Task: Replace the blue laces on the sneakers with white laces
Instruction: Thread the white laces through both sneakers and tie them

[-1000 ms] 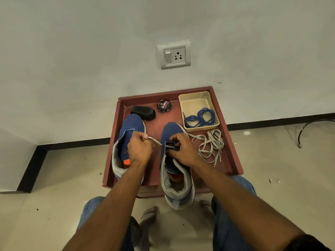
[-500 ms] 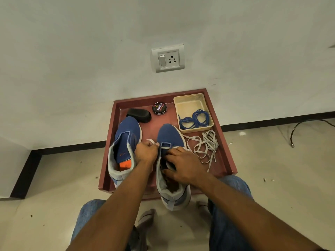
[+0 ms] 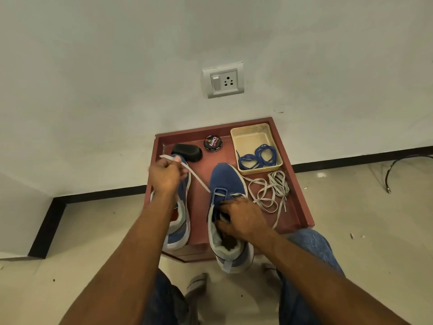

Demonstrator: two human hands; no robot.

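On tray (image 3: 302,207): right sneaker (image 3: 226,184), pinned at the collar by right hand (image 3: 243,219), fingers curled inside. White lace (image 3: 199,180) through front eyelet, pinched taut in left hand (image 3: 165,175). Limp, flat, light; best gripped near the stiff tip for threading.

It looked like a room in a home. There was a plain white painted wall (image 3: 93,66) with a white plastic switch and plug socket (image 3: 223,80), a black strip along the bottom (image 3: 100,195), and a pale tiled floor (image 3: 363,219).
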